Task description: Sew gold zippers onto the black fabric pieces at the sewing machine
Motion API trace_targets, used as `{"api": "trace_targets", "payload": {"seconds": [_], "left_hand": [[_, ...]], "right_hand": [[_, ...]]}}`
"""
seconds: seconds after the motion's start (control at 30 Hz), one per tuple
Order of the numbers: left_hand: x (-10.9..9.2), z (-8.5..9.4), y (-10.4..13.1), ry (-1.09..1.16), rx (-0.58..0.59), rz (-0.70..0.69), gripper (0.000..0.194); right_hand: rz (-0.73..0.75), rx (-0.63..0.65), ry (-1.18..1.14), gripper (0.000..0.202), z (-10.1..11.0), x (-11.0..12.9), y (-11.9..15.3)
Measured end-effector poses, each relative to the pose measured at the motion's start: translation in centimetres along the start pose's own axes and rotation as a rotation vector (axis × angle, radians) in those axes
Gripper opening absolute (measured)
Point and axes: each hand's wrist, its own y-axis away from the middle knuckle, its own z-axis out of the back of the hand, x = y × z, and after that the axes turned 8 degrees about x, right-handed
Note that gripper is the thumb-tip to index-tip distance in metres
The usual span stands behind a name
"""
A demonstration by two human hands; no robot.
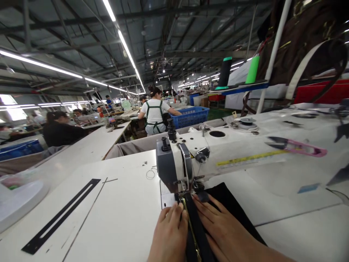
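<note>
A black zipper [192,227] with gold-coloured teeth runs lengthwise under the needle area of a white sewing machine [174,160]. My left hand [170,233] is at the zipper's left edge, its fingers bent and pressed together on the tape close to the presser foot. On the other side, my right hand [222,223] lies with fingers stretched flat over the dark strip beside the teeth. Black fabric [218,191] spreads out from beneath my right hand. The needle tip and the stitch line are hidden.
A black slotted strip [61,216] lies on the white table at left. Pink-handled thread snips [297,145] rest on the machine arm. Black [224,72] and green thread cones [252,70] stand behind. A co-worker [155,111] is near a blue crate [191,117].
</note>
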Motion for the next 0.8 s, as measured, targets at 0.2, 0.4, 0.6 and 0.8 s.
{"api": "trace_targets", "payload": {"seconds": [0.2, 0.4, 0.6, 0.8], "left_hand": [[0.31, -0.25, 0.07, -0.065, -0.053, -0.073, 0.031], [0.51, -0.54, -0.16, -0.086, -0.058, -0.107, 0.033], [0.36, -1.02, 0.09, -0.077, -0.098, -0.088, 0.031], [0.04, -0.93, -0.17, -0.061, -0.14, -0.044, 0.032]], "right_hand": [[0.022, 0.005, -0.035, 0.056, 0.18, -0.25, 0.41], [0.021, 0.035, 0.011, 0.054, 0.16, -0.53, 0.37], [0.055, -0.015, 0.081, 0.052, -0.1, -0.81, 0.33], [0.069, -0.015, 0.116, 0.052, 0.04, -0.76, 0.37]]}}
